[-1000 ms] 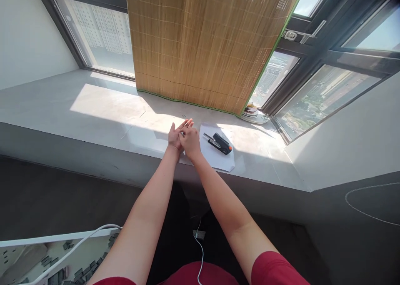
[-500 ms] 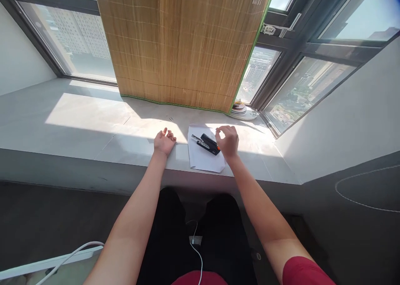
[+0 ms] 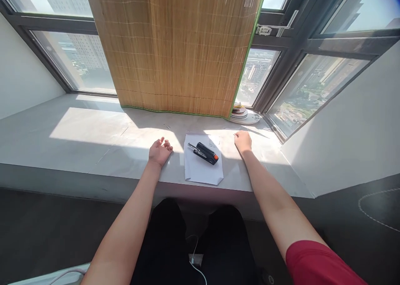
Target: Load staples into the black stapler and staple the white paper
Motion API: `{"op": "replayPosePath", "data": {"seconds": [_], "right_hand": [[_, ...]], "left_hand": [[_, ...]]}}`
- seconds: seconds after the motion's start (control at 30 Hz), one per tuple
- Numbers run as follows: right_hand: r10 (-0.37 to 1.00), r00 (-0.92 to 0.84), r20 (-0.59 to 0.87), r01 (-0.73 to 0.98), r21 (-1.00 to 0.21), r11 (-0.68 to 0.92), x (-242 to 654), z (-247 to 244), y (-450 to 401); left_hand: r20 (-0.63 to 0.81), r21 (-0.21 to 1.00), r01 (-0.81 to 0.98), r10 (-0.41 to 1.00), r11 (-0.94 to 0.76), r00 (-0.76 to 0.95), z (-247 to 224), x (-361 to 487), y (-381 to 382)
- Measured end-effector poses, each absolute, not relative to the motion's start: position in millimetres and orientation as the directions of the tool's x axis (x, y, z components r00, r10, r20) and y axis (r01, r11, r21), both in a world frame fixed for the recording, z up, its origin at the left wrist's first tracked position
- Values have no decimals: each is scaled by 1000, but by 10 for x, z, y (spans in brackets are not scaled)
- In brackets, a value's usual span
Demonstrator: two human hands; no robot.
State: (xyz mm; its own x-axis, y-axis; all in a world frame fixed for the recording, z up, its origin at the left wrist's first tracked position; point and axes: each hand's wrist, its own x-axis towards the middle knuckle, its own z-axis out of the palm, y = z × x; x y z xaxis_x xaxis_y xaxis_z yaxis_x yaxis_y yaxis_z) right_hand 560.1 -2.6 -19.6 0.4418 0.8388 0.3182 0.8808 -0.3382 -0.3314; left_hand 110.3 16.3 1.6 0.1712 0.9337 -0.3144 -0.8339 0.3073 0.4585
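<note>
A black stapler (image 3: 205,156) with an orange end lies opened on white sheets of paper (image 3: 201,174) on the windowsill. Its silver inner rail points to the upper left. To the left of the paper, my left hand (image 3: 160,151) rests palm up, its fingers loosely curled and apart, with nothing in it. Right of the paper, my right hand (image 3: 243,141) is closed over the sill, thumb and fingertips pressed together. Whatever is in that pinch is too small to make out. Neither hand touches the stapler.
A bamboo blind (image 3: 181,51) with green edging hangs in front of the window. A stack of plates (image 3: 245,116) stands in the window corner. Sunlight and shadow cross the pale windowsill (image 3: 90,122). A white cable (image 3: 195,251) lies between my legs.
My right hand has moved right, away from the stapler and paper, and its fingers have folded down from a ring-shaped pinch. The stapler stays on the paper. The view has shifted slightly.
</note>
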Motion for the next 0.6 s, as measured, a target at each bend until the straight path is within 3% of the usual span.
{"op": "replayPosePath", "data": {"seconds": [0.33,0.5,0.6], "right_hand": [[858,441,263,894,-213,-394,5451,-145,-125],[846,516,133,848,-218,-483,5131,-123,-213],[827,542,151,834,-218,-507,4875,-226,-361]], "left_hand": [[-305,457,-835,936,307,177,-23,1093,172],[-307,468,-829,936,306,172,-33,1088,156],[-300,505,-812,942,293,153,-55,1110,148]]}}
